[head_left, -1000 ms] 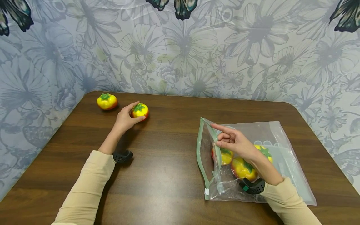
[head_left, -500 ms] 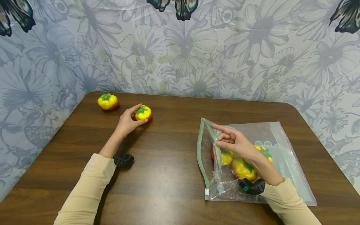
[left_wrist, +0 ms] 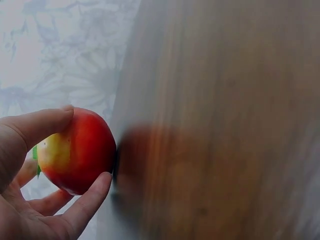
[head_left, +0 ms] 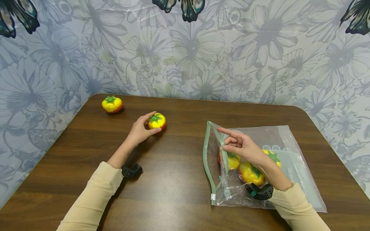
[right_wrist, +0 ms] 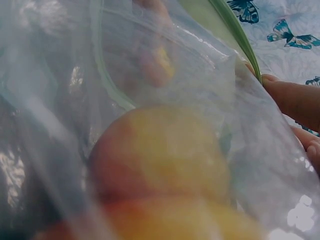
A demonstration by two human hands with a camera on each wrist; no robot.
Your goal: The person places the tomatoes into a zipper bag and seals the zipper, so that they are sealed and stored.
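In the head view my left hand (head_left: pixel 139 132) holds a yellow-and-red tomato (head_left: pixel 157 121) with a green leafy top. Thumb and fingers grip its sides in the left wrist view, where its red underside (left_wrist: pixel 92 150) faces the camera, close to the tabletop. On the right, my right hand (head_left: pixel 242 146) pinches the green-edged mouth of a clear zip bag (head_left: pixel 274 134), keeping it parted. Inside the bag lie several similar tomatoes (head_left: pixel 251 174), partly hidden by my right wrist. The right wrist view shows two of them (right_wrist: pixel 160 150) blurred through the plastic.
Another tomato (head_left: pixel 112 104) sits at the table's far left corner. A white slider (head_left: pixel 213 196) is at the near end of the bag's zip. Behind the wooden table (head_left: pixel 179 179) hangs a flowered cloth or wall covering (head_left: pixel 202 57).
My left hand has moved right and a little nearer with the tomato in its grip, away from the tomato at the corner. My right hand and the bag have stayed in place.
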